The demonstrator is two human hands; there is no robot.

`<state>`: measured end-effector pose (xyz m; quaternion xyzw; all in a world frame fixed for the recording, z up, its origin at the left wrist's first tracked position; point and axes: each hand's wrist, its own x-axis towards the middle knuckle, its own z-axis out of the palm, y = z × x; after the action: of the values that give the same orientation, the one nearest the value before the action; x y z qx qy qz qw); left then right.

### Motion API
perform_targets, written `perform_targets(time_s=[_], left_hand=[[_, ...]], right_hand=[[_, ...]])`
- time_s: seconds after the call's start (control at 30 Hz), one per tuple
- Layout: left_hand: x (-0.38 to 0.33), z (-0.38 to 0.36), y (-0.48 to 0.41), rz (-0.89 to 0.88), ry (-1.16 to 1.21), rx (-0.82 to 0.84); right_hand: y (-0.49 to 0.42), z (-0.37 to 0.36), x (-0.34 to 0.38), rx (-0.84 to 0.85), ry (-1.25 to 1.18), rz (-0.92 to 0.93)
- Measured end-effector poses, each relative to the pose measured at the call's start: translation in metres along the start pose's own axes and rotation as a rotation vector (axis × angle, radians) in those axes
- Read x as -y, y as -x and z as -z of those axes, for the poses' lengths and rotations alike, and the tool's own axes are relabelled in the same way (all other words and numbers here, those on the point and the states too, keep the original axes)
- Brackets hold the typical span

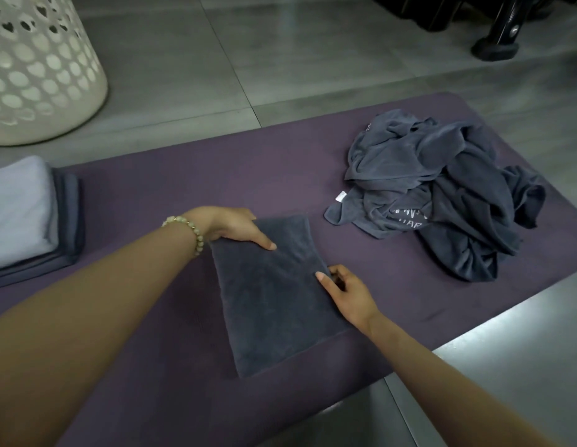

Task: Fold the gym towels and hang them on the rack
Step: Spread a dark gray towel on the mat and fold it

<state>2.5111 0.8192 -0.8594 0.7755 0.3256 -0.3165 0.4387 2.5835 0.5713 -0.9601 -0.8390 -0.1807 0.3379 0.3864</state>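
- The folded grey towel (274, 301) lies flat on the purple mat (190, 179), right in front of you, at the near middle of the scene. It is a long rectangle set at a slant, with its far end between your hands and its near end pointing back toward you.
- Your left hand (230, 225) grips the towel's far left corner. The thumb lies on top of the cloth and the fingers go out of sight past the far edge.
- Your right hand (350, 296) pinches the towel's right edge about a third of the way down from the far end. The thumb presses on top and the fingers curl in at the edge.
- On your left wrist sits a bracelet (190, 227) of pale beads with small gold ones between them.
- To the right and farther away, well apart from the folded towel, a crumpled pile of grey towels (442, 188) lies on the same mat. A small white tag (340, 196) shows at its left side, and there is white lettering (409, 217) on one fold, too creased to read.
- At the left edge of the mat is a stack of folded towels (67, 214), dark grey ones underneath and a pale towel (19, 208) on top.
- Beyond that stack, at the far left, a cream laundry basket (38, 69) with round holes stands on the grey tiled floor (313, 59).
- At the far right, the black foot of some equipment (496, 50) rests on the tiles; you cannot tell what it belongs to.
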Motion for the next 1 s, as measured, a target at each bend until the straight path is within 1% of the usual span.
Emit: perform_targets(time_s=[0.07,0.13,0.2,0.23,0.27,0.3,0.33,0.4,0.43,0.47,0.5,0.57,0.67,0.73,0.83,0.9,1.0], left_hand=[[-0.001,0.003,0.023,-0.043,0.136,-0.007],[0.002,0.007,0.052,-0.109,0.267,-0.035],[0.008,0.012,0.08,-0.162,0.394,-0.091],[0.011,0.015,0.095,-0.185,0.456,-0.118],[0.015,0.019,0.109,-0.209,0.515,-0.148],[0.019,0.023,0.124,-0.231,0.572,-0.18],[0.025,0.027,0.137,-0.244,0.633,-0.218],[0.038,0.036,0.164,-0.254,0.759,-0.29],[0.045,0.039,0.176,-0.25,0.817,-0.313],[0.054,0.042,0.187,-0.245,0.872,-0.328],[0.064,0.044,0.197,-0.238,0.925,-0.336],[0.085,0.046,0.215,-0.217,1.022,-0.35],[0.12,0.043,0.24,-0.172,1.121,-0.431],[0.146,0.043,0.253,-0.14,1.141,-0.545],[0.193,0.04,0.263,-0.052,1.226,-0.698],[0.229,0.034,0.263,0.028,1.302,-0.726],[0.272,0.024,0.257,0.1,1.356,-0.711]], right_hand=[[0.007,-0.003,0.004,-0.022,-0.146,0.009],[0.015,-0.008,0.008,-0.106,-0.288,0.016],[0.023,-0.016,0.015,-0.219,-0.435,-0.023],[0.026,-0.02,0.021,-0.248,-0.507,-0.054],[0.029,-0.025,0.028,-0.233,-0.574,-0.096],[0.032,-0.029,0.038,-0.166,-0.635,-0.148],[0.034,-0.034,0.051,-0.052,-0.711,-0.212],[0.042,-0.046,0.077,0.257,-0.89,-0.358],[0.048,-0.053,0.09,0.411,-0.948,-0.394],[0.055,-0.061,0.104,0.547,-0.988,-0.391],[0.062,-0.07,0.117,0.626,-1.01,-0.369],[0.072,-0.089,0.141,0.696,-1.057,-0.317],[0.084,-0.115,0.175,0.761,-1.043,-0.272],[0.086,-0.132,0.193,0.78,-0.947,-0.26],[0.084,-0.152,0.21,0.759,-0.769,-0.207],[0.083,-0.16,0.22,0.72,-0.683,-0.147],[0.083,-0.17,0.233,0.708,-0.566,-0.066]])
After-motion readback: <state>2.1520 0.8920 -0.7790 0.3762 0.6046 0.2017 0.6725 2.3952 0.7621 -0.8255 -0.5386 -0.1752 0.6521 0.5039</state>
